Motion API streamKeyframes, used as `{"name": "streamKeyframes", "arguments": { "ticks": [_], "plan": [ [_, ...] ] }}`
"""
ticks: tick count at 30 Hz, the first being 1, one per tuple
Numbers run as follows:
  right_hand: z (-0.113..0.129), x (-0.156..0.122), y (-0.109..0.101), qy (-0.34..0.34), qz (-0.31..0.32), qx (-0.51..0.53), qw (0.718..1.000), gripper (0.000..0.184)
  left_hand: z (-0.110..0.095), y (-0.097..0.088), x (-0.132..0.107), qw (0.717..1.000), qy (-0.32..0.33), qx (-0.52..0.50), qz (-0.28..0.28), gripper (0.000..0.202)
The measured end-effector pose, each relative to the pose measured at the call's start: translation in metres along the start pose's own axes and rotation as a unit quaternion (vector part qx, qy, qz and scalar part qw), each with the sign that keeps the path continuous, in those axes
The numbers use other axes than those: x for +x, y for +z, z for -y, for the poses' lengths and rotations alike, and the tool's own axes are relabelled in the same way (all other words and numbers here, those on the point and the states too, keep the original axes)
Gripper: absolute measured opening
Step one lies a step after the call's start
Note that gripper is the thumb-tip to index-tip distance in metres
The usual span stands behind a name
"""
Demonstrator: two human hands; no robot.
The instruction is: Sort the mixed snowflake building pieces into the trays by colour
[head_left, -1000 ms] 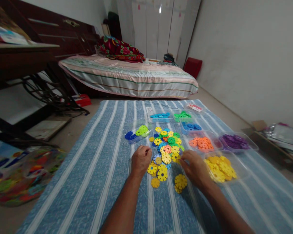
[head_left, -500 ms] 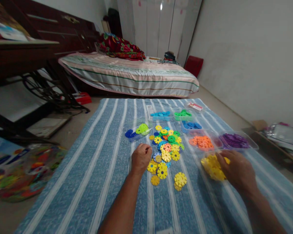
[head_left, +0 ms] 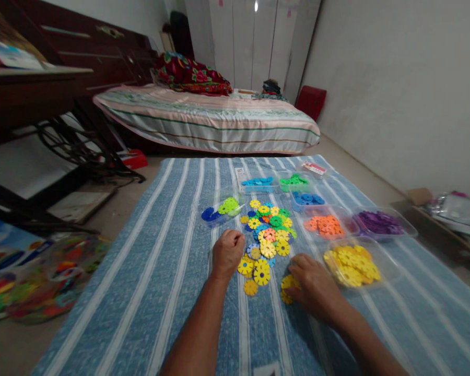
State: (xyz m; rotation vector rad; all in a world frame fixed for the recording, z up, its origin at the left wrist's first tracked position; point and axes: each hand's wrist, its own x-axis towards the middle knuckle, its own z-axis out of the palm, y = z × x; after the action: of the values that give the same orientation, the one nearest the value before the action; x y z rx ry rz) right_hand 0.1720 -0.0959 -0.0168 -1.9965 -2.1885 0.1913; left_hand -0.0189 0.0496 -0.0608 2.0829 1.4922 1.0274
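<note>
My left hand (head_left: 227, 253) rests closed on the cloth at the left edge of a mixed pile of plastic notched discs (head_left: 268, 248); whatever its curled fingers hold is hidden. My right hand (head_left: 313, 284) is right of the pile, fingers and thumb closed about a yellow notched disc (head_left: 288, 288) lying on the cloth with another under it. Just beyond that hand stands a clear tub of yellow discs (head_left: 354, 265). Farther back are tubs of orange discs (head_left: 324, 225) and purple discs (head_left: 379, 222).
Tubs of blue discs (head_left: 307, 199), green discs (head_left: 293, 179) and light blue discs (head_left: 257, 182) stand at the back. Another tub holds dark blue and lime discs (head_left: 229, 206). A striped cloth (head_left: 141, 271) covers the table; a bed (head_left: 207, 122) lies beyond.
My right hand has moved left from the tub of yellow discs to the two yellow discs on the cloth. The left hand has stayed put.
</note>
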Motion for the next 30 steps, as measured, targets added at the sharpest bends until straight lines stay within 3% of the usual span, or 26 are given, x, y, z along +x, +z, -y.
{"name": "streamKeyframes", "arguments": {
  "ticks": [8,12,17,20,25,27,30],
  "plan": [
    [-0.007,-0.008,0.005,0.019,-0.009,0.06,0.998,0.001,0.0,0.0,0.0,1.0,0.003,-0.006,-0.002,0.015],
    [-0.007,-0.011,0.001,0.015,-0.017,0.107,0.994,0.01,-0.001,0.0,0.0,1.0,0.003,-0.004,-0.003,0.016],
    [-0.024,-0.018,-0.021,0.015,-0.109,0.142,0.984,0.019,0.0,0.001,0.0,1.0,0.007,-0.006,-0.001,0.016],
    [-0.051,-0.024,-0.039,0.054,-0.169,0.099,0.979,0.024,0.0,0.001,0.0,1.0,0.004,-0.006,-0.005,0.015],
    [-0.089,-0.031,-0.051,0.117,-0.202,-0.063,0.97,0.032,0.0,0.001,-0.001,1.0,0.005,-0.007,-0.007,0.016],
    [-0.085,-0.028,-0.046,0.11,-0.205,-0.071,0.97,0.03,-0.001,0.001,-0.001,1.0,0.005,-0.003,-0.006,0.016],
    [-0.057,-0.015,-0.032,0.072,-0.188,-0.031,0.979,0.024,-0.001,0.001,0.0,1.0,0.006,-0.001,-0.002,0.016]
  ]
}}
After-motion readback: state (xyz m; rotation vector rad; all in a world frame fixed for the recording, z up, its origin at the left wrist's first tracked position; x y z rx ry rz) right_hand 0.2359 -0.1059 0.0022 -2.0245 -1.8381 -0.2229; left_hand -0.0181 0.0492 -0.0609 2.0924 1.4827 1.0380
